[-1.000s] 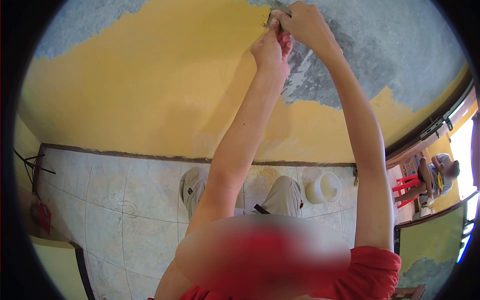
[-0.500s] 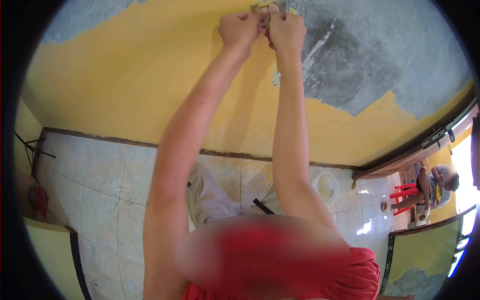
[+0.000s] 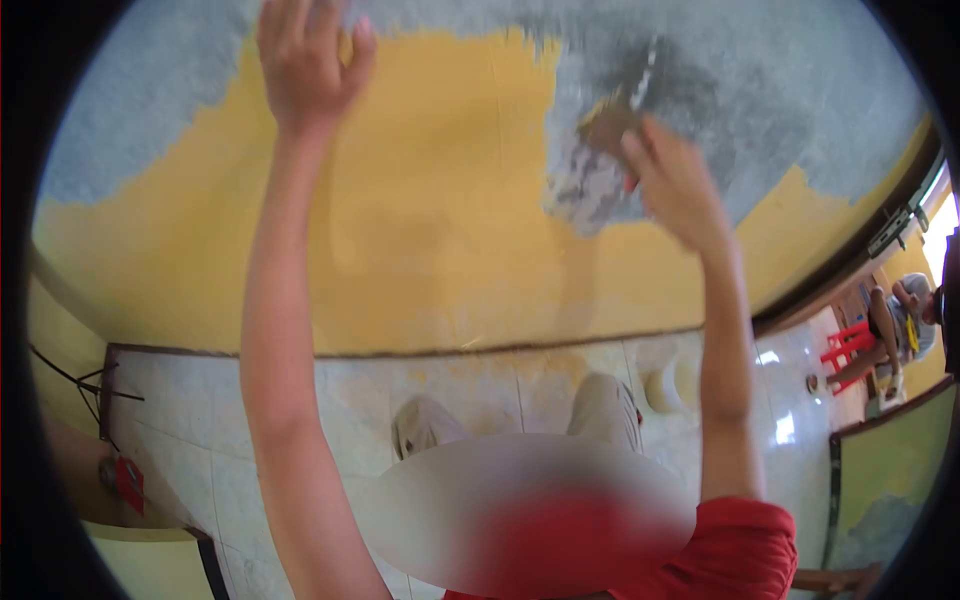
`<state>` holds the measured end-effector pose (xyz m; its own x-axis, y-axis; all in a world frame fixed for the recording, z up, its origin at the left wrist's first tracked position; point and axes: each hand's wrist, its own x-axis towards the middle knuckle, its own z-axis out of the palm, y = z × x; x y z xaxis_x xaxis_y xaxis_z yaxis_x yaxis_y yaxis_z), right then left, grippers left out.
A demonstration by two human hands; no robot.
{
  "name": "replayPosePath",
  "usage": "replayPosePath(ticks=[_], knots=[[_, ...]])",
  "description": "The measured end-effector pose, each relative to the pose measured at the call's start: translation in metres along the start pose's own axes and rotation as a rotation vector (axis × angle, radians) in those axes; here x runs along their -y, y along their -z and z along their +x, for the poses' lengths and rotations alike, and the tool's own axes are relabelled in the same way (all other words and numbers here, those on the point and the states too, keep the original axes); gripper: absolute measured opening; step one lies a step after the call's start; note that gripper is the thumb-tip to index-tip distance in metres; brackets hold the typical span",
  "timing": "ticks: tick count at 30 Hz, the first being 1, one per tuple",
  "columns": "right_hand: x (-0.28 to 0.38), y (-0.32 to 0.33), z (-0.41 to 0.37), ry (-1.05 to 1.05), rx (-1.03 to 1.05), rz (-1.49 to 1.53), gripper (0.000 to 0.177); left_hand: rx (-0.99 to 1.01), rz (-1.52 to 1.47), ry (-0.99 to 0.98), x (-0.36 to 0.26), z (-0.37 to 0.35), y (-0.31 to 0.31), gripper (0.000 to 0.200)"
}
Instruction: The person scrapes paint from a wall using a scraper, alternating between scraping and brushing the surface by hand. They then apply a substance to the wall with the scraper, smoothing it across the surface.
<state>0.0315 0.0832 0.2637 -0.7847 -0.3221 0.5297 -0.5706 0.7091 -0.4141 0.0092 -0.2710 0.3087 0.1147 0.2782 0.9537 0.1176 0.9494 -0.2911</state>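
My left hand (image 3: pixel 312 70) is raised at the upper left with fingers apart, holding nothing, at the grey and yellow wall; whether it touches is hard to tell. A scraper (image 3: pixel 608 127) with a dull flat blade and yellow flakes on its edge is in my right hand (image 3: pixel 675 180), whose fingers close around it. The blade is at the grey bare patch (image 3: pixel 690 110), beside the edge of the yellow paint (image 3: pixel 430 170). My right hand is slightly blurred, and the scraper's handle is hidden in it.
A pale bucket (image 3: pixel 672 388) stands on the tiled floor (image 3: pixel 165 400) near the wall's foot. Yellow flakes lie along the skirting. Through the doorway at right, another person (image 3: pixel 900 310) sits on a red plastic stool (image 3: pixel 846 345). A red object (image 3: pixel 128 483) is at lower left.
My hands were together at the top centre and have come apart. My left hand has moved left and opened; my right has moved right and down with the scraper. The view has shifted.
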Motion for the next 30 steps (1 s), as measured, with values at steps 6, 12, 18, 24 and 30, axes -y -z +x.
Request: replayPosePath(ticks=[6,12,18,24,30], knots=[[0.021,0.033,0.056,0.257,-0.022,-0.303,0.036,0.002,0.004,0.016,-0.005,-0.004,0.006,0.052],[0.051,0.035,0.07,0.233,-0.007,-0.506,0.044,0.002,0.017,0.013,0.0,-0.004,0.003,0.053],[0.053,0.023,0.075,0.233,-0.019,-0.525,0.046,-0.059,0.025,0.001,-0.005,-0.002,-0.001,0.051],[0.048,0.018,0.075,0.359,-0.12,-0.552,0.048,-0.044,0.028,0.019,-0.007,-0.003,0.002,0.049],[0.1,0.041,0.072,0.064,0.161,-0.574,0.045,-0.09,0.057,-0.016,-0.001,-0.004,-0.004,0.049]])
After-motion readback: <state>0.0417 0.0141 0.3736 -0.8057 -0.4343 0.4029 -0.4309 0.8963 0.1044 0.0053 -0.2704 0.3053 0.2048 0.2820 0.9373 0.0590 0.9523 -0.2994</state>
